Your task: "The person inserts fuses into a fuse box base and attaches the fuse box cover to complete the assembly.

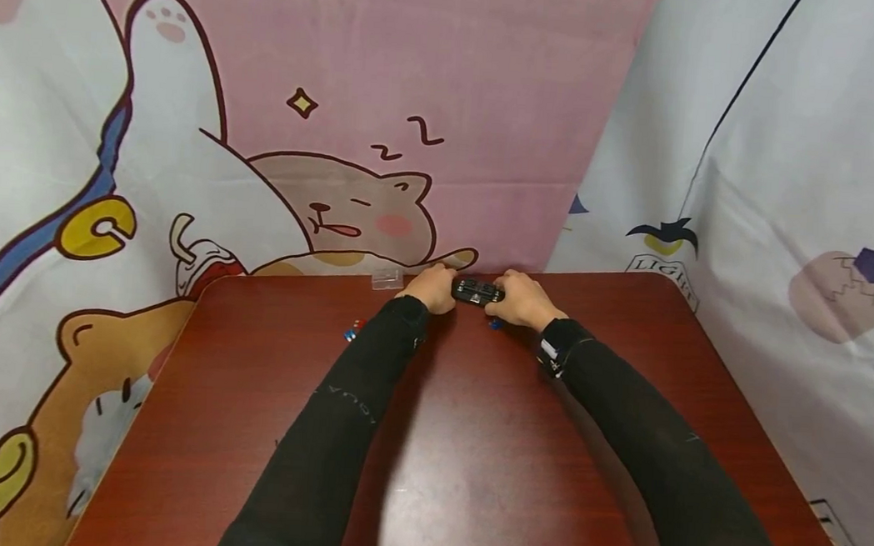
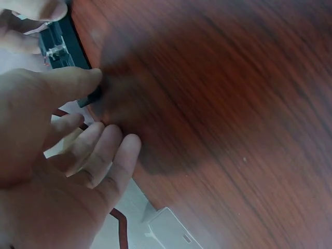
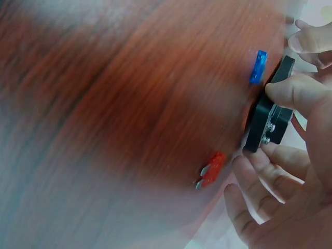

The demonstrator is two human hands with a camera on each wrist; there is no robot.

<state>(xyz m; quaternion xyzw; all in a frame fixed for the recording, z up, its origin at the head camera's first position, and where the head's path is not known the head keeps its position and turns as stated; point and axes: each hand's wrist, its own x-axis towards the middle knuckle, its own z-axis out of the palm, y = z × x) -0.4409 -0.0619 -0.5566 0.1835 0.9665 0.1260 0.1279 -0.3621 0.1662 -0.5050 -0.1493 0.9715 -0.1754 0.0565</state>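
Note:
Both hands hold a black fuse block (image 1: 477,291) near the far edge of the table. My left hand (image 1: 433,289) grips its left end, with the thumb (image 2: 83,80) over the side and the other fingers spread behind. On the opposite end, my right hand (image 1: 520,300) pinches the block, its thumb (image 3: 290,93) across the near side. Metal screws (image 3: 268,134) show on the block. A blue blade fuse (image 3: 258,67) lies on the table close to the block. Nearer the right fingertips lies a red blade fuse (image 3: 211,170) with metal prongs.
Small blue and red pieces (image 1: 352,331) lie left of the left forearm. A clear plastic box (image 1: 386,279) stands at the far table edge. Behind the brown wooden table (image 1: 471,459) hangs a printed cloth (image 1: 492,101), with another at the right.

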